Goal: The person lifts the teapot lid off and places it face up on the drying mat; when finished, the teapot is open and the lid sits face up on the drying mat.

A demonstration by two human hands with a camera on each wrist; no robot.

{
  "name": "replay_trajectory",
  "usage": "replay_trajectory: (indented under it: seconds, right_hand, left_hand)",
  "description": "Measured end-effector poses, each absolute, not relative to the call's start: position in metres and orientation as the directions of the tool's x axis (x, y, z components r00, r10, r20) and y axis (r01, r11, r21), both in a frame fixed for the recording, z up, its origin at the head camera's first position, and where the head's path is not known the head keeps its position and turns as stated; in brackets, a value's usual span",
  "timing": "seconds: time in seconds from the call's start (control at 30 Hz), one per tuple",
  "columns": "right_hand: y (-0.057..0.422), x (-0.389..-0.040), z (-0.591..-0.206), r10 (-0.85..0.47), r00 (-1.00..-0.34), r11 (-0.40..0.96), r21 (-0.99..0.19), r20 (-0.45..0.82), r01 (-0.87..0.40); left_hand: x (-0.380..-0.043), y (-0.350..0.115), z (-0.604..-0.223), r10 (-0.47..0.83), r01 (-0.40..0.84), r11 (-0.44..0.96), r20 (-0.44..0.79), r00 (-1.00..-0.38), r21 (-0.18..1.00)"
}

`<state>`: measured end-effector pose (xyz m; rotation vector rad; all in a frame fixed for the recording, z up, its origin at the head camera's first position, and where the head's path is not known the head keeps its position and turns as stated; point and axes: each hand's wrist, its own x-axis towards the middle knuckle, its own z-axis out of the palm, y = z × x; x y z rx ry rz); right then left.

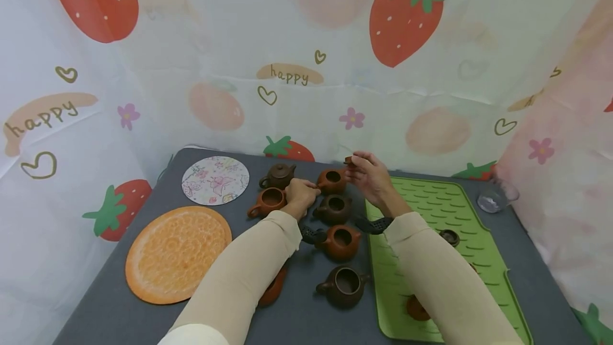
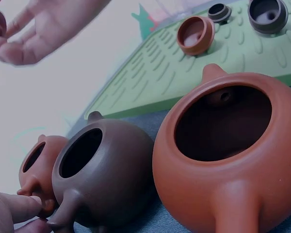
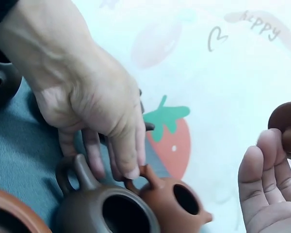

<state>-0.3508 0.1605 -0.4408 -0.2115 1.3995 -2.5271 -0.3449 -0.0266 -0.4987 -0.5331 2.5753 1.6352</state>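
Note:
My left hand pinches the handle of a small reddish-brown clay teapot at the back of the table. Its top is uncovered, and in the right wrist view the spout points away from that hand. My right hand holds a small brown teapot lid between thumb and fingers, raised just above and beside this teapot. In the right wrist view the lid shows its knob near the fingertips. A dark brown lidless teapot stands directly in front of the gripped one.
Nearer me are another reddish teapot and a dark one, both lidless. Left stand a lidded dark teapot and an open orange-brown one. A green mat bears several lids. A glass cup stands far right; an orange round mat lies left.

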Motion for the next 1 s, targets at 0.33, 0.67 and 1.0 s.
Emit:
replay_trajectory:
  seconds: [0.33,0.67,1.0]
  right_hand:
    - [0.189,-0.336,-0.407,-0.301,-0.953,-0.329,-0.942,0.034,0.07]
    - [0.222,-0.322,-0.393,-0.319,-0.945,0.09,-0.99,0.072,-0.106]
    - [0.256,-0.311,-0.384,-0.315,-0.947,0.279,-0.948,0.06,-0.153]
  left_hand:
    - [-0.343,-0.027,-0.498,-0.254,-0.313,0.382,-0.227,-0.94,0.869]
    - [-0.343,-0.027,-0.499,-0.252,-0.314,0.371,-0.231,-0.94,0.874]
    - [-0.343,-0.027,-0.5,-0.238,-0.297,0.391,-0.216,-0.947,0.871]
